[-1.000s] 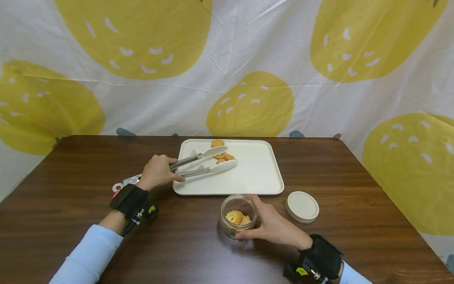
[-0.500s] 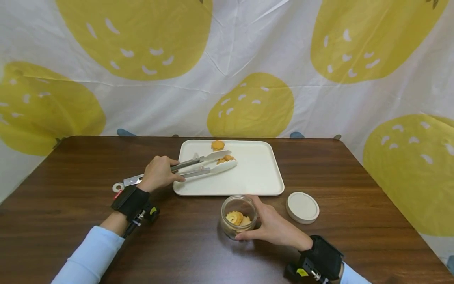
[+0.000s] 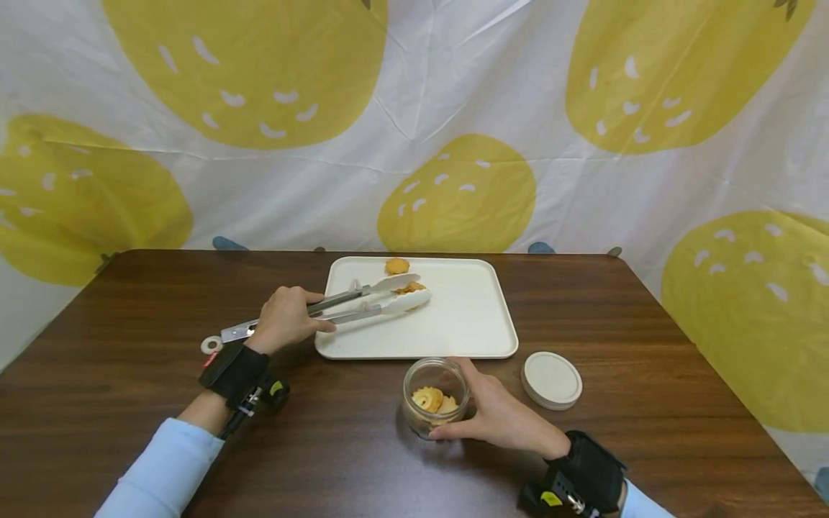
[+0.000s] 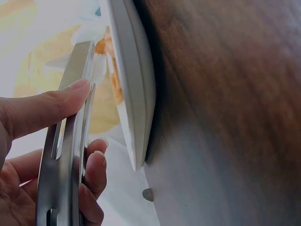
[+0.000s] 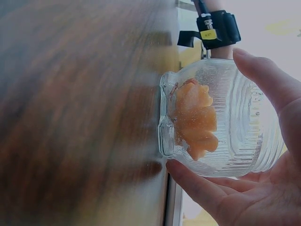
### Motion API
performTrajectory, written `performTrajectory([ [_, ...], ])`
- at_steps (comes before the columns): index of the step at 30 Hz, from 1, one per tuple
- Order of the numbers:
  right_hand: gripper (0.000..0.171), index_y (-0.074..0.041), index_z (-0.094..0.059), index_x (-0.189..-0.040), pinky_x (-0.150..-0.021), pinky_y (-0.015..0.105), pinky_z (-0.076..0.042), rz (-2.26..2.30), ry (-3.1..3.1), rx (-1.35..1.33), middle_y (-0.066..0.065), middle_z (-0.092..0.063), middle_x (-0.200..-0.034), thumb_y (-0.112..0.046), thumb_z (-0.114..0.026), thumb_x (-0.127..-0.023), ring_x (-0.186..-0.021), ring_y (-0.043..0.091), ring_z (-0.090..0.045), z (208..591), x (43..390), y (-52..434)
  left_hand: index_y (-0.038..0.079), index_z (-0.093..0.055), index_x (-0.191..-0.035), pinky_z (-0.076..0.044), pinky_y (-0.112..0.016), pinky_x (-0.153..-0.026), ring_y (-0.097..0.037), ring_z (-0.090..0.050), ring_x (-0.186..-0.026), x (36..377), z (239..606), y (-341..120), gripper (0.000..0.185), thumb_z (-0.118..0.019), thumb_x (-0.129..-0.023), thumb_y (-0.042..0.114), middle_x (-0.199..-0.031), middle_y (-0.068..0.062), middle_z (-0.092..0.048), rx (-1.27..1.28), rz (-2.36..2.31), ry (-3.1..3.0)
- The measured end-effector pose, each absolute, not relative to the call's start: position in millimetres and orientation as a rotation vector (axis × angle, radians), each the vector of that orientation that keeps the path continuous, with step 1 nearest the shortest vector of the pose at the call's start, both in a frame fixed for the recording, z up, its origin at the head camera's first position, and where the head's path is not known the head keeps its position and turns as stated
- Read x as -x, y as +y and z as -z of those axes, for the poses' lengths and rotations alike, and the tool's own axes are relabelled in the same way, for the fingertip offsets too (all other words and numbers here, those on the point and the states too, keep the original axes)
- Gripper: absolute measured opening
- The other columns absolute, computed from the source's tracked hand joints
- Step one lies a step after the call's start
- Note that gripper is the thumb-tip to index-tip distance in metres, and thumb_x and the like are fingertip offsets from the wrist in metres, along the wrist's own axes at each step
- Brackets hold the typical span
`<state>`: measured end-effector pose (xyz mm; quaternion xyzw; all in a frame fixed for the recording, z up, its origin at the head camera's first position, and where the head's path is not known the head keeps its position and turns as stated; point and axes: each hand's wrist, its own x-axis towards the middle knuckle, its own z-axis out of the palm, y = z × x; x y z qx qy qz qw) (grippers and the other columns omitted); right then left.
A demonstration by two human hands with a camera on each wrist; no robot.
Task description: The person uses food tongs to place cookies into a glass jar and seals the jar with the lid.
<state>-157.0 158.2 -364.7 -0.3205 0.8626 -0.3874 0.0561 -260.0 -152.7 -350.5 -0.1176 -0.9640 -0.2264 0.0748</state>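
My left hand point(image 3: 285, 318) grips metal tongs point(image 4: 59, 174), thumb on one arm and fingers curled round the other. Their pale scalloped tips point(image 3: 406, 302) reach over the white tray point(image 3: 463, 316), one on each side of a small pile of golden cookies point(image 3: 410, 288); whether they touch the cookies I cannot tell. A single cookie point(image 3: 397, 266) lies behind, near the tray's far edge. With thumb and fingers spread round it, my right hand point(image 3: 508, 416) holds a lidless glass jar point(image 5: 244, 127) upright on the table. Several cookies point(image 5: 197, 117) sit at the jar's bottom.
A round white lid point(image 3: 552, 379) lies on the dark wooden table point(image 3: 311, 446), right of the jar. The tongs' ring end point(image 3: 211, 344) sticks out behind my left hand. A curtain with yellow fruit prints point(image 3: 460, 194) hangs along the table's far edge.
The tongs' tips have come closer together around the cookie pile, the far tip shifting toward the near one. My right hand and the jar stay in place.
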Motion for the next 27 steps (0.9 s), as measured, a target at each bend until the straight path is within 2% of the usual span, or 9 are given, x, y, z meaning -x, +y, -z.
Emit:
performTrajectory([
  [7,0.078,-0.017,-0.032,-0.128,-0.067,0.023,-0.044,1.166,2.634,0.977,0.006,-0.054,-0.116,-0.042,-0.074,-0.067,-0.097,0.020,-0.054,365,157,158,0.000,-0.065,-0.105,-0.037,-0.028,-0.049,-0.024,-0.055,-0.070,259,348,-157,0.054,-0.080,-0.063,0.030,-0.096,-0.022,-0.064,0.397,0.675,-2.851],
  [20,0.078,-0.018,-0.032,-0.128,-0.068,0.024,-0.045,1.170,2.627,0.965,0.005,-0.054,-0.115,-0.043,-0.074,-0.067,-0.097,0.018,-0.054,367,159,159,-0.005,-0.063,-0.106,-0.030,-0.026,-0.048,-0.015,-0.043,-0.054,250,343,-172,0.053,-0.079,-0.064,0.024,-0.086,-0.019,-0.066,0.529,0.837,-2.835],
  [27,0.078,-0.016,-0.033,-0.128,-0.067,0.023,-0.045,1.179,2.616,0.953,0.006,-0.054,-0.115,-0.042,-0.074,-0.068,-0.097,0.019,-0.054,366,158,159,-0.003,-0.065,-0.105,-0.031,-0.026,-0.051,-0.014,-0.043,-0.057,243,335,-180,0.051,-0.079,-0.065,0.025,-0.088,-0.017,-0.066,0.621,0.877,-2.850],
])
